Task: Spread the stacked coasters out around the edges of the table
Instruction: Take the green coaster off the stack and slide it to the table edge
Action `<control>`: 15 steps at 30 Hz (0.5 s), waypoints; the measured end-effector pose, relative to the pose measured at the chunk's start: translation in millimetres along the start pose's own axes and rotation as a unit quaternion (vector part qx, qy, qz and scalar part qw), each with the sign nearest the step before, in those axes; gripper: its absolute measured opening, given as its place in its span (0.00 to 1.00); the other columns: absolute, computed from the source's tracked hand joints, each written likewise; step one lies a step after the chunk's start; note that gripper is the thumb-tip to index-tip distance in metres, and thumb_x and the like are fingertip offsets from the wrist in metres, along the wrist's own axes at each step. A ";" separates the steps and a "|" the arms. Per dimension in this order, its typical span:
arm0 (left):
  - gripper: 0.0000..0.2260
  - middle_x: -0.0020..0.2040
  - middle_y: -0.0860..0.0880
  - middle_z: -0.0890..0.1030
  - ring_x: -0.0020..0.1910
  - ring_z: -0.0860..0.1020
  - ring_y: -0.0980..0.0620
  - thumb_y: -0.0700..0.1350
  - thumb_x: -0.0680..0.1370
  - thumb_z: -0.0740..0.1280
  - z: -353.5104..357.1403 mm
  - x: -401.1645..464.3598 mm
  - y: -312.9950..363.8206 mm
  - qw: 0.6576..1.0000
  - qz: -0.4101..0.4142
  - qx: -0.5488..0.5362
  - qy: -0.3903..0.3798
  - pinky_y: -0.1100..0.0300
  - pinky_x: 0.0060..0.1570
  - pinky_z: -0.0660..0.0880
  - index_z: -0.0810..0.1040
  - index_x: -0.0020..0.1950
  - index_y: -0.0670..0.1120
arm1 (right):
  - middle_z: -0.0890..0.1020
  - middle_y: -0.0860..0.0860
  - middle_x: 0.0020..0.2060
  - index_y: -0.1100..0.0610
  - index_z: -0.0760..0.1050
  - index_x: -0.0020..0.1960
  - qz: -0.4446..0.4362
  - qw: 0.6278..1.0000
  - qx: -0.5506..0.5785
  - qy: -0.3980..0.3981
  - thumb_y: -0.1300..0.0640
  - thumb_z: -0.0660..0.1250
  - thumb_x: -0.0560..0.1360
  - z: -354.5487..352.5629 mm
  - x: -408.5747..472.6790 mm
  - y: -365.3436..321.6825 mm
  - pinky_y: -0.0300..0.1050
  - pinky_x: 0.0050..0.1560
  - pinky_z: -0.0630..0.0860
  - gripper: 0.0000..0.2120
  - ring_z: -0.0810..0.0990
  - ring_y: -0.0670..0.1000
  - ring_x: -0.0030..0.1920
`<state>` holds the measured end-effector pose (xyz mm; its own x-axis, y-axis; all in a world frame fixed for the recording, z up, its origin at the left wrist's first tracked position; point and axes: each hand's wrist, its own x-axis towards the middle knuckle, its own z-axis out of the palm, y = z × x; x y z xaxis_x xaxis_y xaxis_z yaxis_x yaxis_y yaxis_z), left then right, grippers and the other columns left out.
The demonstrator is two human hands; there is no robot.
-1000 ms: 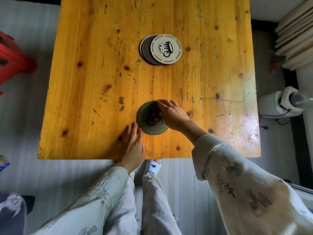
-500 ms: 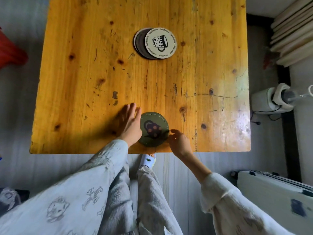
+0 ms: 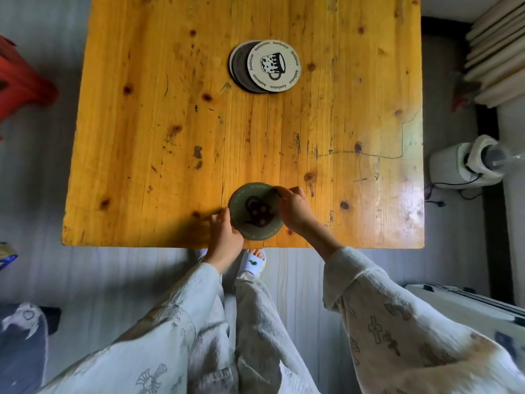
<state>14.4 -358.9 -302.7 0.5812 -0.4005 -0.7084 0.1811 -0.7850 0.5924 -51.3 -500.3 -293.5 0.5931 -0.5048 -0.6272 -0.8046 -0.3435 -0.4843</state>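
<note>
A round green coaster with a dark teapot print lies flat near the front edge of the yellow wooden table. My left hand touches its left rim with the fingertips. My right hand pinches its right and upper rim. Farther back, near the table's middle, sits the fanned stack of coasters, a cream one with a mug print on top of several dark ones.
A red stool stands on the floor to the left. A white appliance with a cord and stacked pale boards are on the right. My legs and a white slipper are below the table's front edge.
The green coaster has been drawn toward the front edge. My right hand came back from the table edge onto the coaster's right rim, and my left hand shifted to its left rim.
</note>
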 end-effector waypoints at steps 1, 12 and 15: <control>0.26 0.70 0.40 0.58 0.69 0.61 0.42 0.31 0.76 0.54 0.1 2.1 2.2 1.000 -0.015 -0.020 0.002 0.50 0.69 0.62 0.55 0.72 0.44 | 0.69 0.62 0.58 0.59 0.64 0.71 0.007 1.000 0.014 -0.003 0.62 0.53 0.79 -0.5 -2.7 0.0 0.63 0.60 0.73 0.20 0.69 0.65 0.61; 0.23 0.71 0.47 0.65 0.68 0.65 0.48 0.34 0.77 0.51 -10.9 12.9 13.4 0.988 -0.039 -0.144 -0.035 0.44 0.69 0.64 0.59 0.71 0.49 | 0.71 0.59 0.56 0.62 0.65 0.69 0.102 0.985 0.137 0.021 0.65 0.51 0.78 2.6 -24.8 11.9 0.61 0.61 0.74 0.20 0.72 0.64 0.62; 0.23 0.71 0.47 0.65 0.68 0.65 0.47 0.34 0.77 0.52 -11.0 12.7 13.2 0.988 -0.033 -0.145 -0.037 0.45 0.69 0.65 0.60 0.71 0.49 | 0.70 0.65 0.62 0.62 0.66 0.68 0.116 0.980 0.157 0.028 0.65 0.51 0.78 6.4 -29.3 14.0 0.61 0.63 0.73 0.20 0.70 0.63 0.63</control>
<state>32.9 -369.2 -299.7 0.5036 -0.3949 -0.7684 0.4423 -0.6461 0.6220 -79.7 -485.2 -285.8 0.3849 -0.5857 -0.7133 -0.8640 0.0430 -0.5016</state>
